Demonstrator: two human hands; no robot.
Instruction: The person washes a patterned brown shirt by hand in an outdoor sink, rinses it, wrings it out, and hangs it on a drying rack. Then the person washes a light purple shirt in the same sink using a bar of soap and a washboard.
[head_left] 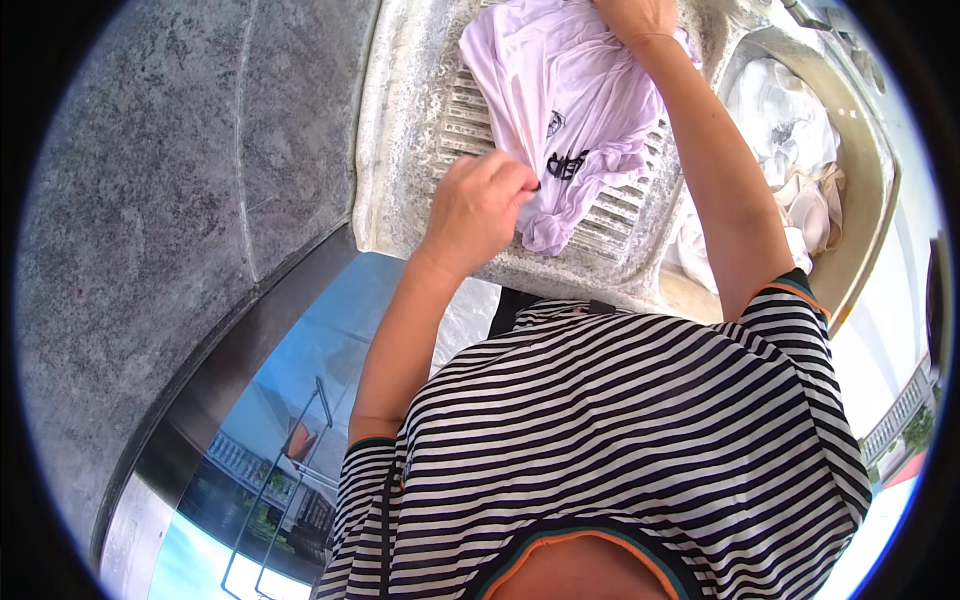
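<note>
A lavender T-shirt (600,95) with dark print lies bunched on the ribbed washboard (470,130) of a worn, pale laundry sink. My left hand (475,210) is closed at the shirt's near left edge, its thumb and forefinger pinched on the cloth. Beside those fingertips shows a small dark spot that I cannot make out. At the top edge of the view, my right hand (640,15) rests at the far end of the shirt. Its fingers are cut off by the picture's edge.
To the right, the sink's basin (865,190) holds white clothes (785,115) and a beige cloth (815,205). A grey wall panel (150,180) stands close on the left. A metal rack (270,490) shows at the lower left.
</note>
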